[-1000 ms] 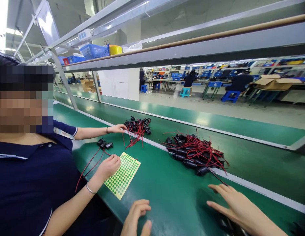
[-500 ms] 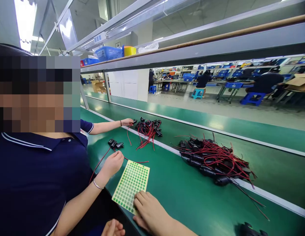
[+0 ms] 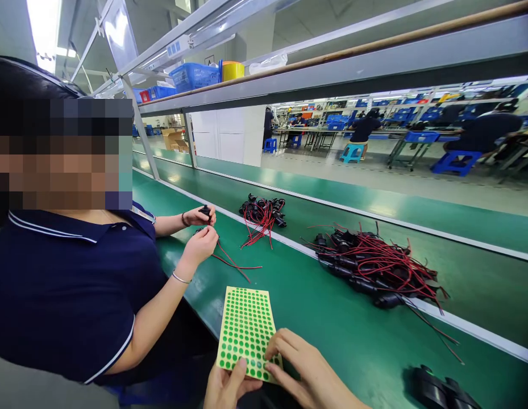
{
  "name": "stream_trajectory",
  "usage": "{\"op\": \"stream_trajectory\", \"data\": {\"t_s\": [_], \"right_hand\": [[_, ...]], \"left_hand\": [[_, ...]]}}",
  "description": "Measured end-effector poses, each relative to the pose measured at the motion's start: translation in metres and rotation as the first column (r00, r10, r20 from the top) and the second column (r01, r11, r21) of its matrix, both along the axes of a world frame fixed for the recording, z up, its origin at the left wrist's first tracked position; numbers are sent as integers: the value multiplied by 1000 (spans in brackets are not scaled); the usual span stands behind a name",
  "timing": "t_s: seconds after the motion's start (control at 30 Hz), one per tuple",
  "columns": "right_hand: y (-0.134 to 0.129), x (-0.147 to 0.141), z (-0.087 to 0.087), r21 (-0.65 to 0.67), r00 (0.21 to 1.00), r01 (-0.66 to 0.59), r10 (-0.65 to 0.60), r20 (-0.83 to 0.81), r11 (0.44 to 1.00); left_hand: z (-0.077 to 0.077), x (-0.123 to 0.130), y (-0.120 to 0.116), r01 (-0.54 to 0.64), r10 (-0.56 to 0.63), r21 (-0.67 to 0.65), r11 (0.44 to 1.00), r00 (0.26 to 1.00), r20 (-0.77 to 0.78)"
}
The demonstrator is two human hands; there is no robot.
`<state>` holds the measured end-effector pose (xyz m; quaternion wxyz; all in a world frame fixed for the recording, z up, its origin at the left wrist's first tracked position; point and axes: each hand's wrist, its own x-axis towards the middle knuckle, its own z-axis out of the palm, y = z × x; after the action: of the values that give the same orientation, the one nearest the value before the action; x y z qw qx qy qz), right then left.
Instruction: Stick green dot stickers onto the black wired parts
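A pale yellow sticker sheet [image 3: 249, 291] with rows of round green dots is tilted up over the green bench. My left hand [image 3: 229, 386] grips its lower left edge, thumb on top and fingers beneath. At the sheet's lower right, my right hand [image 3: 308, 369] has thumb and forefinger pinched close together against the dots; whatever lies between the fingertips is too small to make out. Black parts [image 3: 438, 389] with a green dot on one of them rest at the bottom right, beyond my right hand.
A co-worker on the left holds a small black part [image 3: 205, 211] in both hands. Black parts with red wires lie in a large heap [image 3: 374, 264] and a smaller heap [image 3: 264, 213] along the white strip [image 3: 472, 335]. A shelf beam [image 3: 332, 62] crosses above.
My left hand has come up and taken hold of the sheet, which has left the bench. My right hand has shifted right. The co-worker's far hand has drawn back with a black part.
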<state>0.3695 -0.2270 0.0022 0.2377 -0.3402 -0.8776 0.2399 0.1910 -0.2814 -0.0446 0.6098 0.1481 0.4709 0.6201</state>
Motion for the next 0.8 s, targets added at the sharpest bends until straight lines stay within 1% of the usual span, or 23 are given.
{"op": "stream_trajectory", "data": {"t_s": [0.07,0.13,0.23,0.3,0.4,0.5,0.57,0.63,0.73,0.8], "right_hand": [[-4,1,1,59,1000,19,-19,1,998],[-7,2,-3,146,998,59,-60,-1,987],[-10,4,-10,245,991,137,-135,-22,960],[-12,4,-13,255,985,170,-168,-27,952],[-14,4,-10,211,977,210,-211,-16,955],[-14,2,-5,142,977,209,-212,7,968],[-13,2,-3,128,978,204,-207,12,971],[-13,2,-3,187,982,187,-189,-10,964],[-12,3,-4,341,990,137,-115,-84,930],[-12,3,-3,352,986,134,-91,-136,926]], "left_hand": [[7,6,3,12,-13,55,998,1000,20],[12,9,6,40,-43,81,996,998,36],[15,12,8,68,-72,100,993,997,40],[15,12,9,75,-79,125,989,996,29],[14,12,9,93,-93,151,984,996,-7],[12,10,8,117,-113,170,978,993,-34],[12,9,9,127,-124,167,978,992,-31],[13,7,11,143,-142,141,980,990,-18],[15,7,14,164,-165,119,979,986,0],[18,9,16,142,-143,131,981,990,1]]}}
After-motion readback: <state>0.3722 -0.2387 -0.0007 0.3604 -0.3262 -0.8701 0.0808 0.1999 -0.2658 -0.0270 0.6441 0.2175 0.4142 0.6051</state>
